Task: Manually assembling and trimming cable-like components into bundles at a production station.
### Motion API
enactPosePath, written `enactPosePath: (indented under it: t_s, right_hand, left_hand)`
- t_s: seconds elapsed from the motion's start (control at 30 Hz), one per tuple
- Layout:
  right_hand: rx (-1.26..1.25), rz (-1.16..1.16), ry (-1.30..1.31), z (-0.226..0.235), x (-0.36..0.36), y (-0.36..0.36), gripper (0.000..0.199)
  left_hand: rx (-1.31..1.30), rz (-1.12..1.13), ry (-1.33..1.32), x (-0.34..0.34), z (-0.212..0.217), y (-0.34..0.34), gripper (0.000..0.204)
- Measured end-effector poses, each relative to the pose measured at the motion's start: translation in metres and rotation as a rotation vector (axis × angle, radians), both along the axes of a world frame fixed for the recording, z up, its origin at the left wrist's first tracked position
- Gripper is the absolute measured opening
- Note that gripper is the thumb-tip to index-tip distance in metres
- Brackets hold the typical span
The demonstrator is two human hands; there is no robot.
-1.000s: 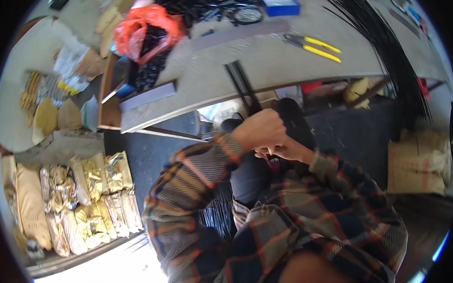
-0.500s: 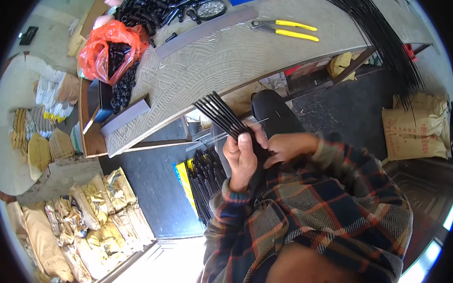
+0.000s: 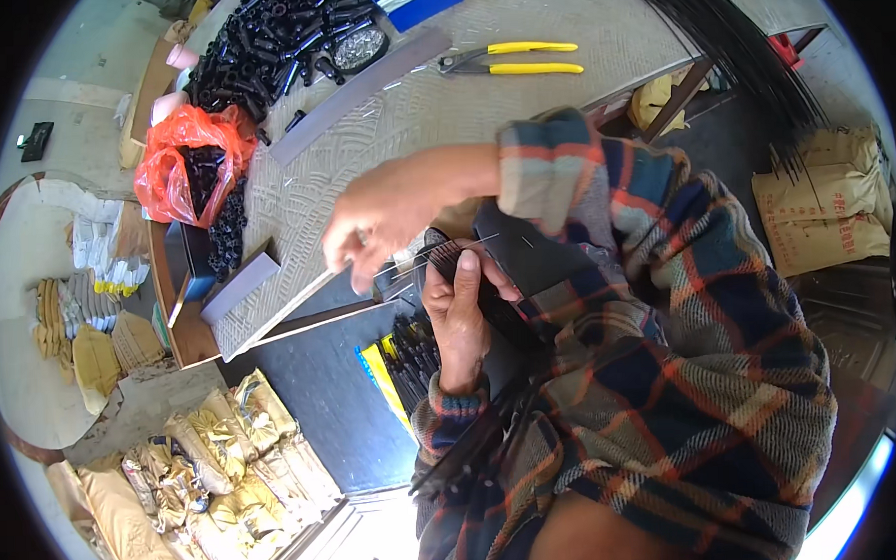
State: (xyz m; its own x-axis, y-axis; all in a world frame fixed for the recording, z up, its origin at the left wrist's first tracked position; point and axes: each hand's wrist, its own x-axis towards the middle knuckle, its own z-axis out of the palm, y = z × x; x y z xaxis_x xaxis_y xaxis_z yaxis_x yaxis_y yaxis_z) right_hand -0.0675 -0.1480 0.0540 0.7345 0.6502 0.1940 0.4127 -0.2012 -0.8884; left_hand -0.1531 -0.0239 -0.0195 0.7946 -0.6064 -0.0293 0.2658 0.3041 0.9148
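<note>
Black rods (image 3: 445,262) sit gripped in the left hand (image 3: 459,317)
The right hand (image 3: 391,205) blurs near the table (image 3: 302,201); its grip cannot be told.

left hand (image 3: 457,314) grips black rods (image 3: 445,260), right hand (image 3: 391,208) nearby, 1 pair of pliers (image 3: 534,69) on the table (image 3: 403,124).

Pliers with yellow handles (image 3: 534,47) lie at the upper centre, below a blue box (image 3: 427,8). A red plastic bag (image 3: 165,173) occupies the upper left. Brown wrapped packages (image 3: 212,456) fill the lower left; a paper sack (image 3: 816,208) stands at right.
</note>
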Motion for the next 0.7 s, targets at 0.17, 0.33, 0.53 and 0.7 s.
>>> enactPosePath:
  t_s: [0.17,0.33,0.53,0.7]
  right_hand:
    - [-0.219,0.201,0.011,-0.014,0.013,0.016,0.026]
    - [-0.014,0.179,0.049,-0.014,0.019,0.023,0.023]
    - [-0.163,0.267,0.085,-0.001,0.009,0.003,0.021]
    - [-0.160,0.351,0.016,-0.016,0.019,0.012,0.026]
  left_hand:
    - [0.038,0.089,0.158,0.004,0.011,0.002,0.019]
    - [-0.040,0.122,0.203,0.013,0.002,0.010,0.021]
    - [-0.100,0.146,0.156,0.010,-0.002,0.000,0.024]
    - [0.008,0.071,0.165,0.015,-0.007,0.023,0.031]
